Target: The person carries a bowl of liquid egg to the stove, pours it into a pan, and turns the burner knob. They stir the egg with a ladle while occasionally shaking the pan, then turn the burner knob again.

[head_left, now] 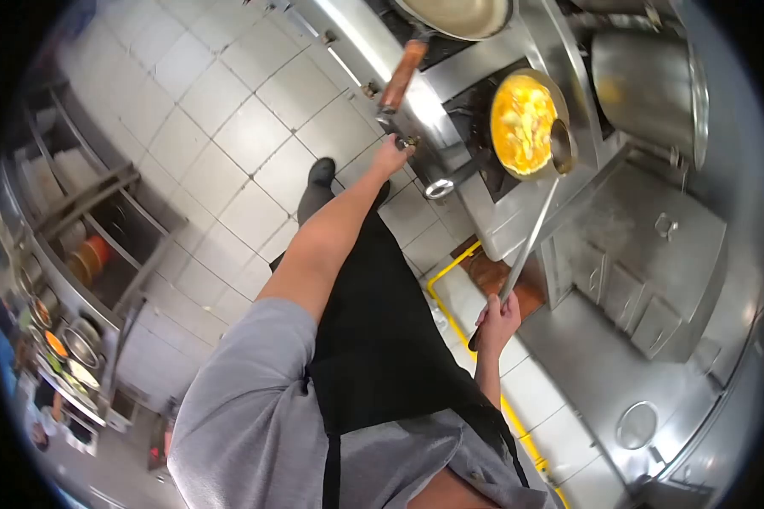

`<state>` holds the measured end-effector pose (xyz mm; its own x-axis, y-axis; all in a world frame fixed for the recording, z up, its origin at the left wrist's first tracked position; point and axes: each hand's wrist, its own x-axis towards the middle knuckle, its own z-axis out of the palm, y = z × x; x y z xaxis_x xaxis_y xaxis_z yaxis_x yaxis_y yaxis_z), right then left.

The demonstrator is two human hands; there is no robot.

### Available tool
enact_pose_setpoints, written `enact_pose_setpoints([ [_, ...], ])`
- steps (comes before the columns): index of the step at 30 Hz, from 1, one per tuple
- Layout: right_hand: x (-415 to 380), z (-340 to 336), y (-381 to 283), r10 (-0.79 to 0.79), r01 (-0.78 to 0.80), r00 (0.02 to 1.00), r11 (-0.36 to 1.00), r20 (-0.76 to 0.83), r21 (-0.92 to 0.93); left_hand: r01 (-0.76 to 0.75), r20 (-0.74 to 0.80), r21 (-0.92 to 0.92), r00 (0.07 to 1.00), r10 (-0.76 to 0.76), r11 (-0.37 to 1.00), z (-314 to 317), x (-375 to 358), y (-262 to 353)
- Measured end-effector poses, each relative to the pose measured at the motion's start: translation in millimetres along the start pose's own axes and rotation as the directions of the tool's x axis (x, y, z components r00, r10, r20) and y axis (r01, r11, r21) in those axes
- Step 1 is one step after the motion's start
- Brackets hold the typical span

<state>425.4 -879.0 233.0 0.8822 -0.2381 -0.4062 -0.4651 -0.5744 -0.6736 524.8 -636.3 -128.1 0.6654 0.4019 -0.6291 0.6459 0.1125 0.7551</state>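
My right hand [498, 319] is wrapped round the handle of a long ladle [530, 233]. The bowl of the ladle rests at the right side of a frying pan [564, 97] on a burner. Yellow egg mixture [525, 123], partly set with paler lumps, covers the pan's base. This pan's handle [452, 180] points toward the stove's front edge. At the stove front, my left hand [390, 155] has its fingers closed on a control knob [408, 142]. Above it juts the wooden handle [403, 75] of a second pan [458, 10].
A large metal pot [645, 97] stands behind the burners. Right of the stove is a steel counter [594, 356] with a lidded steel unit [645, 271] and a round strainer [637, 424]. A yellow pipe [437, 288] runs along the floor. Food containers [81, 343] line the left counter.
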Motion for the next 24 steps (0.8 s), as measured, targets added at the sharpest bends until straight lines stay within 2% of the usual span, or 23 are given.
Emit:
enact_pose_setpoints([
  [1, 1.6, 2.4, -2.7, -0.012, 0.013, 1.0, 0.999, 0.018, -0.033, 0.021, -0.013, -0.031, 1.0, -0.021, 0.999, 0.5, 3.3, 1.5],
  [3, 3.3, 3.9, -7.5, 0.003, -0.005, 1.0, 0.997, -0.02, -0.076, -0.036, 0.085, -0.049, 0.996, 0.04, 0.998, 1.7, 5.5, 3.0],
  [7, 11.7, 0.1, -1.9, -0.013, 0.015, 1.0, 0.998, 0.028, -0.059, 0.021, 0.087, -0.133, 0.996, -0.009, 0.991, 7.4, 2.0, 3.0],
  [9, 12.6, 1.9, -7.2, -0.007, 0.01, 1.0, 0.996, 0.028, -0.087, -0.107, -0.056, -0.179, 0.994, 0.098, 0.978, 3.8, -9.1, 6.3],
  [13, 18.9, -1.4, -5.1, -0.027, 0.03, 0.999, 0.993, 0.032, -0.11, -0.171, -0.069, -0.228, 0.985, 0.159, 0.958, 8.6, -14.0, 3.0],
  [15, 21.8, -3.7, -6.4, -0.018, 0.023, 0.999, 0.993, 0.044, -0.113, -0.267, -0.132, -0.216, 0.961, 0.243, 0.939, 11.5, -14.2, 1.4],
  [24, 32.6, -12.1, 1.4, -0.009, 0.013, 0.998, 0.998, 0.069, -0.061, -0.253, -0.143, -0.26, 0.964, 0.222, 0.932, 11.2, -17.8, 3.8],
])
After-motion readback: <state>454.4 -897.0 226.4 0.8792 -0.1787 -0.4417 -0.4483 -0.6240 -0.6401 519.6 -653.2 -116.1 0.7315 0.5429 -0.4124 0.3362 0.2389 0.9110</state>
